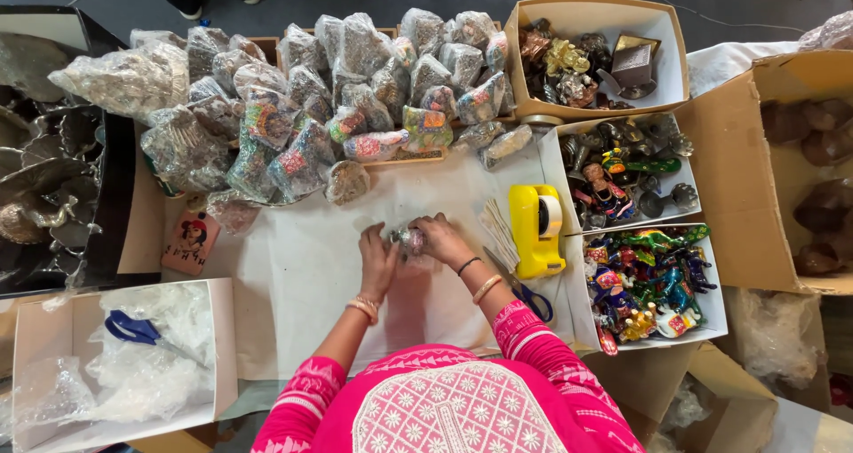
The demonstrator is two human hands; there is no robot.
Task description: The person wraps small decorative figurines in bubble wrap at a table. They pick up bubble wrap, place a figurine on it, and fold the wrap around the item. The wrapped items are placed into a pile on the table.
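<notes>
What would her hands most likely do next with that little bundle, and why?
Probably the right hand reaches to the yellow tape dispenser for a strip. Both it and the left hand are pressing clear wrap around a small item on the white paper, and the pile of wrapped bundles behind looks sealed the same way.

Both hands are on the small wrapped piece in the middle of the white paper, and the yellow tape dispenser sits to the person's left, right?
Not quite. The head view shows the yellow tape dispenser on the person's right, beside the boxes of figurines. The rest holds: the left hand and right hand are both on the small wrapped piece on the white paper.
</notes>
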